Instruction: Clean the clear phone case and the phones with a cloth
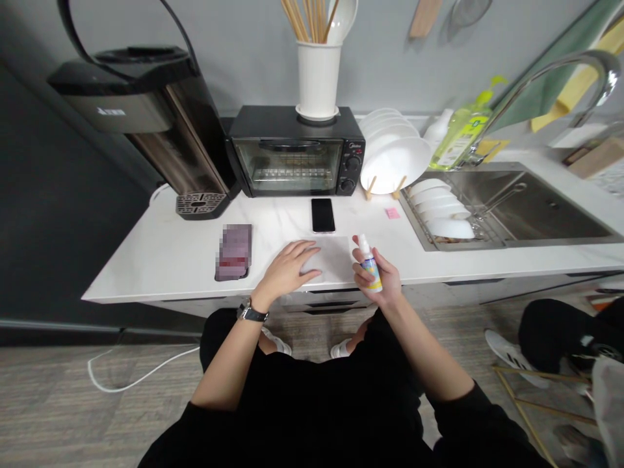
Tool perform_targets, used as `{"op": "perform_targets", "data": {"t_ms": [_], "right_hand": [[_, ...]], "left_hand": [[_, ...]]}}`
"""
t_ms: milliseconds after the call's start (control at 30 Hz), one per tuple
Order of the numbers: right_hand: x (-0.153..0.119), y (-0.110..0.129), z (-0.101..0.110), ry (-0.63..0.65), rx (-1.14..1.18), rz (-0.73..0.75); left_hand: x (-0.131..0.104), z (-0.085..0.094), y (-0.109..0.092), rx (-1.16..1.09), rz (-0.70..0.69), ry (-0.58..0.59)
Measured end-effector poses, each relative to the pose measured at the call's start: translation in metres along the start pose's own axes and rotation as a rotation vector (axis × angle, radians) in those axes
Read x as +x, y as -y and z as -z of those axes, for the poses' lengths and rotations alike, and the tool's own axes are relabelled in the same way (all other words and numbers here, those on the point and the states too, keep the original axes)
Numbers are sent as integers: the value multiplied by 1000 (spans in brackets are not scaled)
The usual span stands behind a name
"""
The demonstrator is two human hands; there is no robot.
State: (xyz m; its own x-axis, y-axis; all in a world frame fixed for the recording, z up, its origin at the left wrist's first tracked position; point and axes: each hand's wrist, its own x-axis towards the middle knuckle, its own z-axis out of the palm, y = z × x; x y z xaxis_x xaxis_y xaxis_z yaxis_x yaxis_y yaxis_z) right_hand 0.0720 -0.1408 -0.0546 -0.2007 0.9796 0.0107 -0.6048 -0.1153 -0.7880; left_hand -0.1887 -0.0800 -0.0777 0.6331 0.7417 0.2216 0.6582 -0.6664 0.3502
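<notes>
My right hand [387,283] is wrapped round a small white spray bottle [371,273] with a blue and yellow label, held upright and slightly tilted over the counter's front edge. My left hand [290,270], a watch on its wrist, lies with fingers spread at the left side of a thin pale sheet [334,257] on the white counter [160,260]. Just behind the sheet lies a phone [323,216] with a dark screen. To the left of my left hand is another phone-like object [234,253], its screen blurred out.
At the back stand a drink dispenser [166,123] and a black toaster oven [297,156] bearing a white utensil holder [318,78]. Racked plates [394,162], a pink note [392,213] and a sink [536,201] with bowls are rightward. Another person's shoe [511,354] shows lower right.
</notes>
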Motion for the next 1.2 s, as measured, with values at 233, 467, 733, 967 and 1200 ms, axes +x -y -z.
{"op": "perform_targets", "data": {"t_ms": [233,467,733,967,1200], "right_hand": [[9,-5,6,-63,-342,140],[11,-4,15,13,-424,126],[12,-1,20,24,-868,276],[23,26,20,202,-1699,324],[33,29,14,303,-2205,194]], "left_hand": [[0,-2,3,-18,-32,-25],[2,-6,10,-34,-74,-27],[1,-6,9,-45,-68,-36],[2,-5,8,-37,-78,-39],[2,-6,9,-17,-69,-29]]}}
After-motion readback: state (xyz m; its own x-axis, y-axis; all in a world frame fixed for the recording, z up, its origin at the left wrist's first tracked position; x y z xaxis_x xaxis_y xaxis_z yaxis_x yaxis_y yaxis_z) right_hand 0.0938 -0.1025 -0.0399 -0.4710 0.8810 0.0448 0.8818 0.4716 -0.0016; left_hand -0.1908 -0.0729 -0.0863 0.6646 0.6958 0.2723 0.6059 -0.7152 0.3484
